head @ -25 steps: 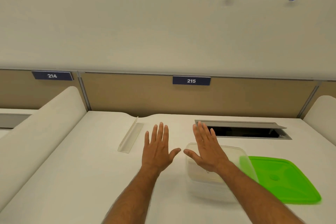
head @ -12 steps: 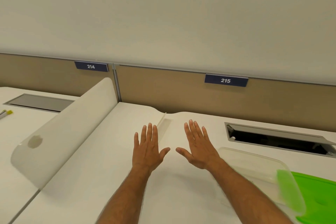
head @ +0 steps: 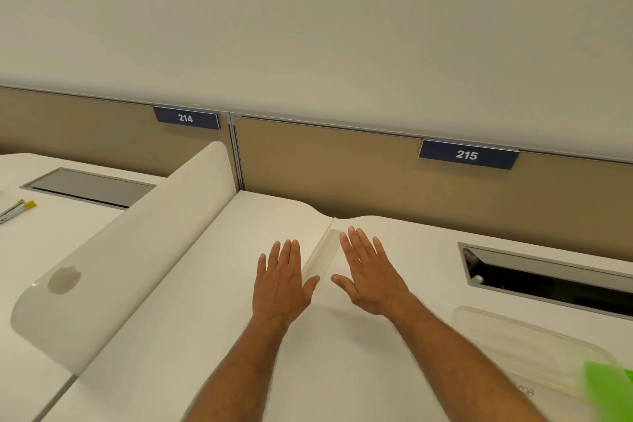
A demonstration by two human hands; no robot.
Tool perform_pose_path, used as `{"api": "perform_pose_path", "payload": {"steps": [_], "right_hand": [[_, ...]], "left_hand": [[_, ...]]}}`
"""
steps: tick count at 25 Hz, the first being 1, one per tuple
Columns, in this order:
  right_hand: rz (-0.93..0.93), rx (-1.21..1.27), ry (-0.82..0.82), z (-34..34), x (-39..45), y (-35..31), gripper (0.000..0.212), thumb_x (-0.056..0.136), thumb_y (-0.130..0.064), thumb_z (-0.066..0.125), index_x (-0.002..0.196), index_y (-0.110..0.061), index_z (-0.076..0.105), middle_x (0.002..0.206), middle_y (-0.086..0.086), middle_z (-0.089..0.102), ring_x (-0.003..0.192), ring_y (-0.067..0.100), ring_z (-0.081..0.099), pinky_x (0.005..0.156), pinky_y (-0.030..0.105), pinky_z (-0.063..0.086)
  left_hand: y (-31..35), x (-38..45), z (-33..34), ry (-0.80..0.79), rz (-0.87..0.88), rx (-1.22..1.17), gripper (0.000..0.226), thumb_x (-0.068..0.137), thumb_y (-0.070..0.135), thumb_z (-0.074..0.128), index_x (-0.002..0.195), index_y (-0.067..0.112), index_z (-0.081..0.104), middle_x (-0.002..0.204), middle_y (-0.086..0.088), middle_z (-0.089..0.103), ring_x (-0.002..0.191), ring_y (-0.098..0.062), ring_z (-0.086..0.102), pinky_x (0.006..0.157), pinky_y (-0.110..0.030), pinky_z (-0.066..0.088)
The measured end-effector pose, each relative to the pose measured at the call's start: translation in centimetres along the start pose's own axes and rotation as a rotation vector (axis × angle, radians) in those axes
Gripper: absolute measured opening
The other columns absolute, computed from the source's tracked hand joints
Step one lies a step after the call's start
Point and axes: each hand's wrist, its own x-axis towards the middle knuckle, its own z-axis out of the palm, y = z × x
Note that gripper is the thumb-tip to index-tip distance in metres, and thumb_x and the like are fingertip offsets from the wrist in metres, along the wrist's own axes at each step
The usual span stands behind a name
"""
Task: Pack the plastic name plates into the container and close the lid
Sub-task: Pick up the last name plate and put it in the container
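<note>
Nearest, at my lower right: one clear container (head: 534, 349), open-topped and apparently bare inside, though its near end runs out of frame; one green lid (head: 609, 387), only a corner in view, off the container and overlapping its near right end. Next: two hands, both flat, palms down, fingers spread, holding nothing. The left hand (head: 281, 279) and right hand (head: 370, 274) sit side by side over the white desk (head: 171, 336); I cannot tell whether they touch it. Between them and just beyond their thumbs: one clear name plate (head: 320, 259), the only one I can count, lying on the desk with its long axis running away from me toward the partition (head: 342, 168), tilted slightly right at the far end. Either hand flanks it closely; I judge the right a shade nearer its far half, and the container lies on that hand's side, well apart from the plate. Farther: one open cable tray (head: 548, 277) at right, one curved divider (head: 120, 267) at left. Farthest: two number signs, 214 (head: 185, 118) and 215 (head: 467, 154), on the partition.
</note>
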Motion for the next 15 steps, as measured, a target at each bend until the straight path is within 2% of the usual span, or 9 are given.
{"api": "perform_pose_path", "payload": {"steps": [3,5,6,8,11,15], "right_hand": [[-0.035,-0.011,-0.024,0.9,2.9,0.5,0.073,0.100,-0.054,0.024,0.155,-0.014,-0.003,0.164,0.007,-0.008,0.151,0.023,-0.010,0.121,0.042,-0.006],[-0.078,-0.027,-0.038,1.4,4.8,0.8,0.067,0.102,-0.047,0.028,0.155,-0.014,0.005,0.165,0.007,0.000,0.151,0.022,-0.003,0.122,0.040,-0.002],[-0.103,-0.032,-0.036,1.7,5.6,0.9,0.063,0.103,-0.043,0.031,0.155,-0.015,0.009,0.165,0.006,0.005,0.151,0.021,0.001,0.122,0.039,0.001],[-0.147,-0.017,-0.024,2.1,7.1,0.9,0.058,0.103,-0.035,0.038,0.154,-0.016,0.018,0.164,0.006,0.015,0.151,0.021,0.010,0.122,0.037,0.008],[-0.220,-0.004,-0.010,3.0,8.5,0.3,0.053,0.101,-0.023,0.047,0.151,-0.017,0.028,0.160,0.006,0.027,0.148,0.023,0.020,0.120,0.037,0.016],[-0.301,-0.075,-0.040,4.4,9.0,-1.0,0.054,0.096,-0.006,0.053,0.146,-0.017,0.037,0.156,0.007,0.036,0.147,0.025,0.024,0.120,0.040,0.017]], "left_hand": [[0.1,1.5,0.7,-0.006,-0.038,-0.072,0.074,0.093,0.063,0.039,0.151,0.019,0.026,0.157,-0.001,0.036,0.144,-0.025,0.031,0.115,-0.041,0.031],[0.1,2.5,1.2,0.001,-0.058,-0.093,0.063,0.092,0.060,0.044,0.142,0.022,0.041,0.141,0.002,0.054,0.128,-0.020,0.049,0.099,-0.035,0.047],[0.1,3.0,1.4,0.005,-0.062,-0.096,0.057,0.092,0.059,0.045,0.136,0.023,0.046,0.132,0.003,0.060,0.120,-0.019,0.054,0.091,-0.034,0.050],[-0.1,3.7,1.7,0.004,-0.068,-0.091,0.046,0.092,0.055,0.046,0.125,0.024,0.055,0.118,0.004,0.068,0.107,-0.018,0.060,0.081,-0.034,0.051],[-0.3,4.4,2.4,-0.003,-0.076,-0.078,0.039,0.092,0.051,0.047,0.115,0.025,0.065,0.107,0.006,0.071,0.096,-0.018,0.066,0.077,-0.031,0.050],[-0.5,4.4,3.0,0.005,-0.063,-0.070,0.034,0.094,0.046,0.046,0.105,0.025,0.071,0.098,0.005,0.073,0.086,-0.018,0.068,0.067,-0.027,0.042]]}}
